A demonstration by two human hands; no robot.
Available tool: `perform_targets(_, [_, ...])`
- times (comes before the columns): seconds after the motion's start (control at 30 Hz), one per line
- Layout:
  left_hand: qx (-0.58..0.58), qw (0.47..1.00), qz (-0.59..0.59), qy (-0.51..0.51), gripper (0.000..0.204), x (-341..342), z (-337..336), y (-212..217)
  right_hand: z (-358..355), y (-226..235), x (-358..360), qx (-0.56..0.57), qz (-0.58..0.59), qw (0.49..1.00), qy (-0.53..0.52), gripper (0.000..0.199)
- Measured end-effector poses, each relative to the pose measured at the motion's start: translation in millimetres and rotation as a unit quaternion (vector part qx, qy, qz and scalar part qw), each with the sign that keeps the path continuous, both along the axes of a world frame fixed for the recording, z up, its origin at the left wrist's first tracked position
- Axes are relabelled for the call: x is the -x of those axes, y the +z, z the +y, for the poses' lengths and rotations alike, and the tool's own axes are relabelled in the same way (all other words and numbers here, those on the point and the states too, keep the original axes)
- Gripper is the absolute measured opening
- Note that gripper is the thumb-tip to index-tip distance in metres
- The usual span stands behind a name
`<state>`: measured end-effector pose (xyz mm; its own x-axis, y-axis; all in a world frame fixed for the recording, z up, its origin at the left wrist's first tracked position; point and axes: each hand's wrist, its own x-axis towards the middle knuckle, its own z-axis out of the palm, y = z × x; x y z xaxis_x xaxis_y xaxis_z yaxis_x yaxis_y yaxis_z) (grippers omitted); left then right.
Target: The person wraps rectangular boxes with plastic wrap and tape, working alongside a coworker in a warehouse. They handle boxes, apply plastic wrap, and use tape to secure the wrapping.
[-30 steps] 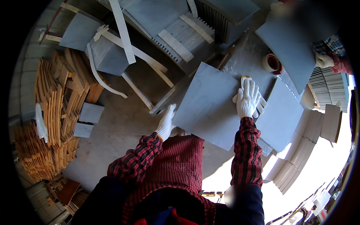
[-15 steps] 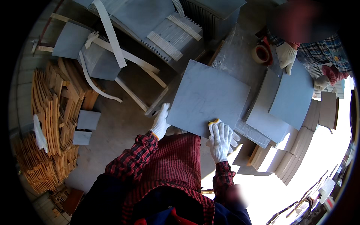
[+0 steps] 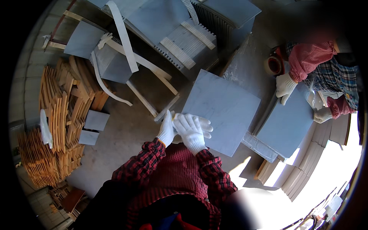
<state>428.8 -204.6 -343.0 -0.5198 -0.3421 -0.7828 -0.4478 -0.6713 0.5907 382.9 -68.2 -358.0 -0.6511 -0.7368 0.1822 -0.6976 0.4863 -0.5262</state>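
A square grey tile [image 3: 227, 111] with faint marbling lies in front of me, tilted in view. My left hand [image 3: 167, 130], in a white knit glove, is closed at the tile's left corner; its fingers are partly hidden. Across that same corner lies my right hand [image 3: 189, 132], also gloved, with fingers stretched out flat and close beside the left hand. Beneath it, white glove-like fingers [image 3: 207, 127] stick out, seemingly a loose glove pressed against the tile.
To the right, another person's gloved hand [image 3: 285, 87] rests on a grey tile [image 3: 285, 122]. A tape roll [image 3: 273, 65] lies nearby. Wooden frames [image 3: 55, 115] are stacked at left. Tile stacks [image 3: 157, 19] with pale strips stand at the far side, beside a long white strip [image 3: 122, 36].
My right hand has slid left across the tile's near edge to my left hand, the loose white glove moving with it. The co-worker's hands have shifted over their tile.
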Motion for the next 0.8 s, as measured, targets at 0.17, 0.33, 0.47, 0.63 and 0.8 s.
perform_targets(0.17, [-0.06, 0.998, -0.026, -0.014, 0.093, 2.3, 1.6, 17.9, 74.8, 28.3, -32.8, 0.049, -0.21, 0.975, 0.054, 0.034])
perform_targets(0.33, [-0.031, 0.996, -0.065, -0.049, 0.079, 15.4, 8.7, 37.1, 118.5, 76.8, 96.6, -0.052, -0.33, 0.918, -0.215, 0.032])
perform_targets(0.47, [-0.044, 0.994, -0.062, -0.074, 0.059, 13.3, 8.3, 18.3, 112.0, 93.6, 229.3, 0.082, -0.049, 0.958, -0.269, 0.034])
perform_targets(0.63, [0.035, 0.993, -0.04, -0.109, 0.05, 19.0, 10.7, 6.4, 102.3, 83.9, 262.9, -0.05, 0.001, 0.966, -0.252, 0.056])
perform_targets(0.8, [0.249, 0.907, -0.096, -0.327, 0.071, 31.9, 7.7, -3.0, 149.9, 57.8, 139.9, 0.006, -0.111, 0.954, -0.28, 0.058])
